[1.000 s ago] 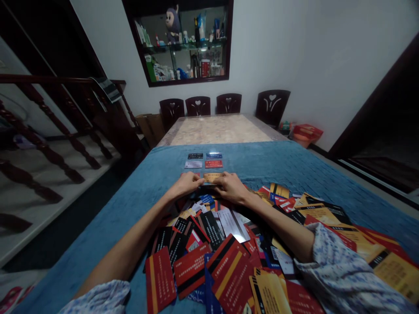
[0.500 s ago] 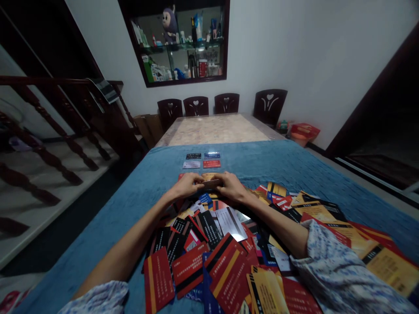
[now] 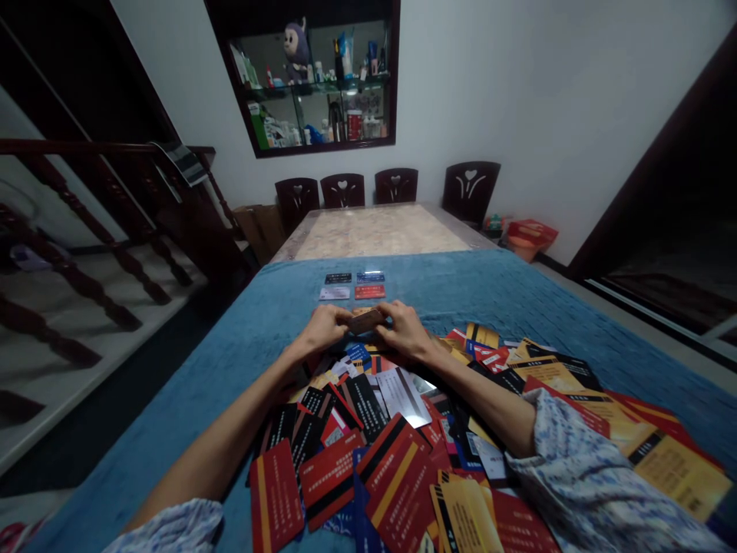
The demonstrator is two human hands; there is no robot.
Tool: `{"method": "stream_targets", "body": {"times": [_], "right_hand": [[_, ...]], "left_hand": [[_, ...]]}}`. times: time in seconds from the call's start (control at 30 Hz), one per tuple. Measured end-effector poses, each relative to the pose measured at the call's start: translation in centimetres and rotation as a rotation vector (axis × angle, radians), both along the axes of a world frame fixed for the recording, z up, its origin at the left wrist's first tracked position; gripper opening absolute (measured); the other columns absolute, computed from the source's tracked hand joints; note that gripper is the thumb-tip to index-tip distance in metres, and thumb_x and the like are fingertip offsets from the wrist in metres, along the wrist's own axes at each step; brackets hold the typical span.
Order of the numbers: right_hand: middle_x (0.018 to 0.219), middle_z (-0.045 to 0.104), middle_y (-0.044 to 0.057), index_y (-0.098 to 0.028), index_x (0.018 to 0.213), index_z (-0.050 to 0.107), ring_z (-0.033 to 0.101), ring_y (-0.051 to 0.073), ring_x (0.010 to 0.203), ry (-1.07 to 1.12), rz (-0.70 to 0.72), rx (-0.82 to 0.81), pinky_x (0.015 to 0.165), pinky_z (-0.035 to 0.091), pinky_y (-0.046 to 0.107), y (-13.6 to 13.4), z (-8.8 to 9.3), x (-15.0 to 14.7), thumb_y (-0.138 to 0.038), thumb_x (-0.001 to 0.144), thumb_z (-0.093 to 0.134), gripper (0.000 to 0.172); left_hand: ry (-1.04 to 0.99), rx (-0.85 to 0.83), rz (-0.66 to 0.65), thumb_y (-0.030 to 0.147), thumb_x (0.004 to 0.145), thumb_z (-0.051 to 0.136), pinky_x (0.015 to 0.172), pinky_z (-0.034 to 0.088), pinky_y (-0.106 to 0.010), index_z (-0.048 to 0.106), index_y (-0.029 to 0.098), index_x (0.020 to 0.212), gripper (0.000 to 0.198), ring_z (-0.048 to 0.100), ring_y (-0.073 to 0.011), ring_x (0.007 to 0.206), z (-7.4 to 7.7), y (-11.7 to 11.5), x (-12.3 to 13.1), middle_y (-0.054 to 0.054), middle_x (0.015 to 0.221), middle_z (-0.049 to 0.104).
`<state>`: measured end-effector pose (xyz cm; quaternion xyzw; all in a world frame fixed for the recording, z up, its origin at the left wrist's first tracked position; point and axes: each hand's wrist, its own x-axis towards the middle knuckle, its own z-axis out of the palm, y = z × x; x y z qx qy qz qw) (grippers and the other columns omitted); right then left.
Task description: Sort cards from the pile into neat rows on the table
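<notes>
My left hand [image 3: 321, 330] and my right hand [image 3: 406, 330] meet over the blue cloth [image 3: 242, 346], fingers pinched on the two ends of a brownish card [image 3: 366, 320] lifted a little off the cloth. Beyond the hands, four cards lie in a small grid: a black card [image 3: 338, 278], a blue card [image 3: 370, 276], a white card [image 3: 335, 293] and a red card [image 3: 369, 292]. Under my forearms spreads a loose heap of cards [image 3: 403, 445] in red, black, yellow and blue.
The cloth covers the near part of a long table; its bare marble top [image 3: 374, 230] runs to several dark chairs [image 3: 396, 185] at the far end. A wooden stair rail [image 3: 86, 223] stands left. A wall cabinet [image 3: 314, 77] holds bottles and a plush toy.
Both hands have drawn slightly back toward me and raised the brownish card off the cloth; a second ago it lay flat under the fingertips.
</notes>
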<state>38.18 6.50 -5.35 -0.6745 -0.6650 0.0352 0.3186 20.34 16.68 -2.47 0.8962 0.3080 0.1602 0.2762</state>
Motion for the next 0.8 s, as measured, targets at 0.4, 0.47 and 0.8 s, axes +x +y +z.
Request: {"method": "stream_targets", "body": {"times": [0.4, 0.47, 0.8], "right_hand": [[0.084, 0.070, 0.004, -0.020, 0.092, 0.073, 0.058, 0.021, 0.085, 0.148, 0.086, 0.139, 0.076, 0.045, 0.030, 0.4, -1.2, 0.5, -0.018, 0.075, 0.065, 0.019], [0.083, 0.070, 0.005, -0.020, 0.089, 0.072, 0.058, 0.021, 0.084, 0.155, 0.114, 0.158, 0.075, 0.045, 0.030, 0.7, -1.5, 0.6, -0.017, 0.076, 0.062, 0.017], [0.088, 0.069, 0.005, -0.020, 0.091, 0.066, 0.058, 0.020, 0.085, 0.098, 0.113, 0.229, 0.080, 0.043, 0.033, 0.9, -2.0, 0.8, -0.014, 0.082, 0.055, 0.015]], "left_hand": [[-0.198, -0.215, 0.064, 0.016, 0.062, 0.057, 0.073, 0.048, -0.025, 0.081, 0.014, 0.086, 0.034, 0.064, -0.0168, 0.072, -1.6, 0.9, 0.2, 0.001, 0.071, 0.073], [-0.220, -0.246, 0.046, 0.018, 0.061, 0.057, 0.074, 0.048, -0.025, 0.081, 0.014, 0.084, 0.033, 0.063, -0.0166, 0.073, -1.7, 0.8, 0.4, 0.002, 0.069, 0.071], [-0.187, -0.252, 0.026, 0.016, 0.055, 0.052, 0.057, 0.038, -0.020, 0.076, 0.012, 0.071, 0.029, 0.048, -0.0102, 0.057, -1.1, 0.9, 0.2, 0.004, 0.057, 0.057]]}}
